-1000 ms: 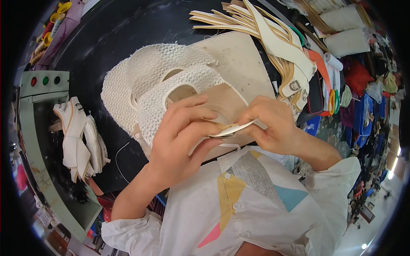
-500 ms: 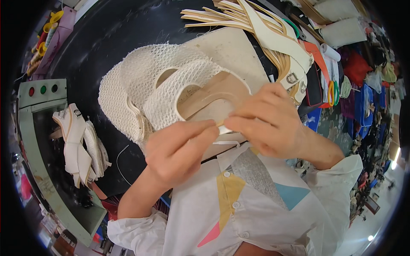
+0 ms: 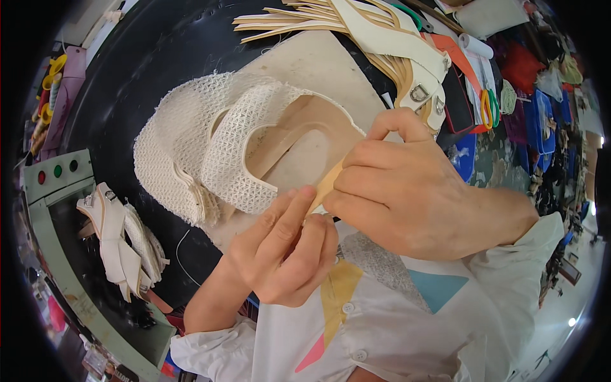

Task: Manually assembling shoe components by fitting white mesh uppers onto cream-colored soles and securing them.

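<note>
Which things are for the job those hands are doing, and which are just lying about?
Seems part of the job: held tan strip; white woven piece; perhaps buckled white straps.

Probably just lying about: scissors; white roll; crumpled red thing.

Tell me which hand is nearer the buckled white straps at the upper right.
The right hand, just below the buckled white straps in view; the left hand is farther, lower and to the left.

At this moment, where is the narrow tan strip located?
In the head view, the tan strip is near the middle, held by the left hand and the right hand, at the lower right of the white mesh piece.
</note>
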`<state>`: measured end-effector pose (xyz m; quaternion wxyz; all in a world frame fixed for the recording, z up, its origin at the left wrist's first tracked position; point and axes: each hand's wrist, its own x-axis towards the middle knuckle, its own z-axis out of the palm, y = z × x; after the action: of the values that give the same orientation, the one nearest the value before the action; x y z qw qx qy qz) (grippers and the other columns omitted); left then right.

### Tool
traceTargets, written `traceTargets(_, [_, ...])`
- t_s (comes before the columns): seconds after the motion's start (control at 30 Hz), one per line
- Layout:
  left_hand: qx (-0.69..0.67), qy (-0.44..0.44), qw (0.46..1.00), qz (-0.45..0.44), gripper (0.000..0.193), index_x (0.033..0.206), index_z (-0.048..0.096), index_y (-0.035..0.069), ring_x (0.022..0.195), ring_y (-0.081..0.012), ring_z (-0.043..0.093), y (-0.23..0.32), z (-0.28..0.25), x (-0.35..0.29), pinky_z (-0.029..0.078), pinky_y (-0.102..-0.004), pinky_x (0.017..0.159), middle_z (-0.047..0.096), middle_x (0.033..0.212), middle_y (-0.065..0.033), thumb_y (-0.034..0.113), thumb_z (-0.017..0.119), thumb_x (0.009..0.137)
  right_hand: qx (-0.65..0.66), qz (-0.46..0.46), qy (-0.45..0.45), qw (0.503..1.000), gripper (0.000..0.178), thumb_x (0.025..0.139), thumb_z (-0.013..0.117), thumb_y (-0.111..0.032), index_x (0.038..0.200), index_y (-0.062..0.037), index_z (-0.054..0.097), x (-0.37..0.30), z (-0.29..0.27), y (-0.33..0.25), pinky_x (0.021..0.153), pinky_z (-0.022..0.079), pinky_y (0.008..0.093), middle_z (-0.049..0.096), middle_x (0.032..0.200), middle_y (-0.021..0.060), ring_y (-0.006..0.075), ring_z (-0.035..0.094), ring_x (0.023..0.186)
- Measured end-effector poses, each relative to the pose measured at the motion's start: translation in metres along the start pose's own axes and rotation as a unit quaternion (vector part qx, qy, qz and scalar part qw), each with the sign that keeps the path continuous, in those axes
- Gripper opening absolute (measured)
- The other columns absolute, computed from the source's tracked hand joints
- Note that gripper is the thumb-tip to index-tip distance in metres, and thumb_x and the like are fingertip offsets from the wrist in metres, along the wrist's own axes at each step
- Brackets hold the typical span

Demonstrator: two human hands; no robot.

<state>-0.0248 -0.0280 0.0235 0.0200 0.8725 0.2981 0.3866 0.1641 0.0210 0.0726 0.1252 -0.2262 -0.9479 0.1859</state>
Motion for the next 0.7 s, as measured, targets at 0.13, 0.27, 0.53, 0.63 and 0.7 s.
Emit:
traceTargets(0.13, [0.033, -0.043, 0.996, 0.078, 0.007, 0.072, 0.059, -0.002, 0.080, -0.0322, 0.065, -0.001, 0.001, -0.004, 0.059, -0.0349, 0.063, 0.049, 0.078, -0.0091, -0.005, 0.055, 0.067, 0.019, 0.015, -0.053, 0.998, 0.011, 0.063, 0.060, -0.011, 0.072, -0.0049, 0.058, 0.001, -0.004, 0.000, 0.076, 0.038, 0.0373, 0.053, 0.070, 0.0028, 0.0169, 0.053, 0.070])
traceTargets(0.27, [0.053, -0.032, 0.995, 0.084, 0.007, 0.072, 0.059, -0.002, 0.080, -0.0313, 0.065, -0.004, 0.003, -0.005, 0.058, -0.0350, 0.065, 0.048, 0.079, -0.0090, -0.004, 0.053, 0.069, 0.052, 0.032, 0.009, 0.998, 0.006, 0.069, 0.057, -0.004, 0.074, -0.0048, 0.055, 0.000, 0.010, 0.005, 0.073, 0.040, 0.0351, 0.052, 0.073, 0.0053, 0.0174, 0.052, 0.069])
traceTargets(0.53, [-0.026, -0.012, 0.998, 0.049, 0.011, 0.068, 0.058, -0.007, 0.075, -0.0341, 0.065, -0.012, -0.010, -0.016, 0.058, -0.0397, 0.063, 0.053, 0.077, -0.0139, -0.008, 0.064, 0.059, 0.083, 0.331, -0.031, 0.939, 0.008, 0.083, 0.051, 0.001, 0.091, -0.0005, 0.054, -0.079, -0.020, 0.058, 0.071, 0.045, 0.0307, 0.059, 0.090, 0.0124, 0.0247, 0.058, 0.083])
traceTargets(0.63, [-0.074, -0.018, 0.997, 0.004, 0.015, 0.074, 0.058, -0.005, 0.075, -0.0334, 0.065, -0.015, -0.016, -0.013, 0.058, -0.0384, 0.062, 0.053, 0.079, -0.0140, -0.008, 0.066, 0.062, 0.072, 0.157, -0.003, 0.985, 0.048, 0.064, 0.063, 0.010, 0.110, -0.0027, 0.056, -0.073, -0.003, 0.058, 0.093, 0.040, 0.0363, 0.051, 0.123, 0.0156, 0.0303, 0.047, 0.116])
traceTargets(0.7, [-0.116, -0.015, 0.992, -0.037, 0.020, 0.081, 0.057, -0.004, 0.073, -0.0323, 0.065, -0.018, -0.020, -0.007, 0.058, -0.0376, 0.060, 0.053, 0.083, -0.0143, -0.008, 0.068, 0.064, 0.228, 0.112, 0.138, 0.957, 0.046, 0.065, 0.066, 0.007, 0.110, -0.0032, 0.059, -0.036, 0.008, 0.045, 0.089, 0.043, 0.0346, 0.057, 0.114, 0.0137, 0.0284, 0.054, 0.108])
